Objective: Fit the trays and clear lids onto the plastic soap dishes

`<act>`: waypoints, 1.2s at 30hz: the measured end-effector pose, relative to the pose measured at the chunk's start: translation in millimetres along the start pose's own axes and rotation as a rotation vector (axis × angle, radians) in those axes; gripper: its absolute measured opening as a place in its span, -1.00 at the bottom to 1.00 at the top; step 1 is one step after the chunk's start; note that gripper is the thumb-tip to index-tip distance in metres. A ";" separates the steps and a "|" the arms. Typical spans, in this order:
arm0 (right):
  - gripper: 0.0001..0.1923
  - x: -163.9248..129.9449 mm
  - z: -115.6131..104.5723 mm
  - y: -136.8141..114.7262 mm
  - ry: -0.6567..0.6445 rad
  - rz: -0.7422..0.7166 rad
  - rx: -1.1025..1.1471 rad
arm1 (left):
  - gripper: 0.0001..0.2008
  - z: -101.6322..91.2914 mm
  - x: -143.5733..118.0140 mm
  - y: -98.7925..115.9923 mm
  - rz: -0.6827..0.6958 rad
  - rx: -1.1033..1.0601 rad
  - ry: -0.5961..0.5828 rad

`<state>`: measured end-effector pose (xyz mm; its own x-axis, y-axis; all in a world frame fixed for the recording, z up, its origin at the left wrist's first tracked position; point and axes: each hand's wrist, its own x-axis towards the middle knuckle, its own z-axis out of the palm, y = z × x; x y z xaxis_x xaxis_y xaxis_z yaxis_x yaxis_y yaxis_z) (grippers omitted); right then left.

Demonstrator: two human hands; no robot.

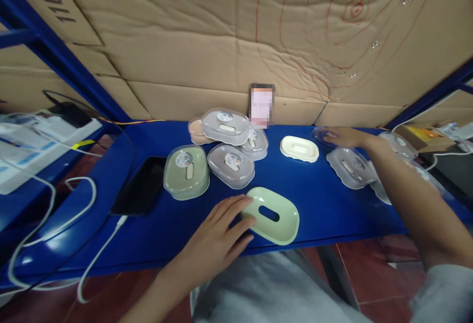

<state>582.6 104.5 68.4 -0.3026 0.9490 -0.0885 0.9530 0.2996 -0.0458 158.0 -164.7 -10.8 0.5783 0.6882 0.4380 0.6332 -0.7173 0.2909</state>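
Observation:
A pale green oval tray (pixel 288 217) with a slot through its middle lies near the front edge of the blue table. My left hand (pixel 227 224) is beside it, fingers spread, the fingertips at the tray's left rim. At the back right, my right hand (pixel 345 136) has its fingers on a clear plastic lid (pixel 318 134); they look slightly blurred and curled over it. Between the two hands sits a cream oval tray (pixel 299 148). Under my right forearm is a mauve soap box (pixel 349 167) with a clear cover.
Several clear-covered soap boxes stand left of centre, among them a green one (pixel 186 185) and a mauve one (pixel 231 177). A black phone (pixel 140 190) with a white cable lies left. Another phone (pixel 261 106) leans on the cardboard wall (pixel 192 52). More clear covers (pixel 401 144) lie right.

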 end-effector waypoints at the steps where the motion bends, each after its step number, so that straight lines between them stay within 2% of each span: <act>1: -0.61 0.8 2.1 -6.7 -0.042 -0.040 0.039 | -0.84 -0.5 0.5 0.5 0.014 0.001 0.007; 3: -0.55 -0.2 6.3 -23.7 -0.115 -0.117 0.097 | -0.91 -1.2 1.0 1.5 0.042 -0.002 0.012; 5: -0.50 -6.9 11.3 -43.8 -0.116 -0.205 0.140 | -0.93 -1.6 0.8 2.6 0.068 -0.008 0.005; 9: -0.47 -41.1 26.7 -84.5 0.062 -0.445 0.220 | -0.91 -2.3 0.1 4.0 0.099 -0.018 0.038; 11: -0.49 -63.9 36.2 -100.6 0.073 -0.529 0.246 | -0.89 -3.5 0.1 4.2 0.105 -0.025 0.093; 15: -0.54 -99.4 49.0 -118.7 -0.025 -0.609 0.286 | -0.86 -6.8 -0.4 4.1 0.092 -0.024 0.185; 19: -0.64 -112.6 43.7 -131.2 -0.147 -0.733 0.390 | -0.85 -8.2 -2.2 3.4 0.071 -0.045 0.242; 25: -0.43 -114.1 33.4 -156.8 -0.314 -0.963 0.482 | -0.82 -6.8 -3.4 0.0 0.060 -0.069 0.284; 28: -0.41 -112.9 37.1 -152.3 -0.224 -0.950 0.452 | -0.78 -5.4 -3.9 -1.0 0.037 -0.074 0.308; 31: -0.56 -115.5 36.8 -142.5 0.051 -0.775 0.426 | -0.78 -4.6 -4.3 0.6 0.030 -0.017 0.293; 33: -0.64 -120.0 34.4 -142.0 0.165 -0.711 0.435 | -0.83 -4.4 -3.7 3.1 0.041 0.042 0.272; 34: -0.58 -122.6 33.7 -144.4 0.167 -0.731 0.442 | -0.86 -4.4 -3.1 4.5 0.047 0.071 0.267; 36: -0.33 -126.9 35.2 -152.8 0.100 -0.846 0.437 | -0.90 -4.3 -1.6 7.2 0.062 0.122 0.259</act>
<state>474.8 -65.2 51.5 -0.8660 0.4448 0.2286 0.3224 0.8460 -0.4247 159.4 -171.4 -5.8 0.4769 0.5815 0.6591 0.6670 -0.7278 0.1595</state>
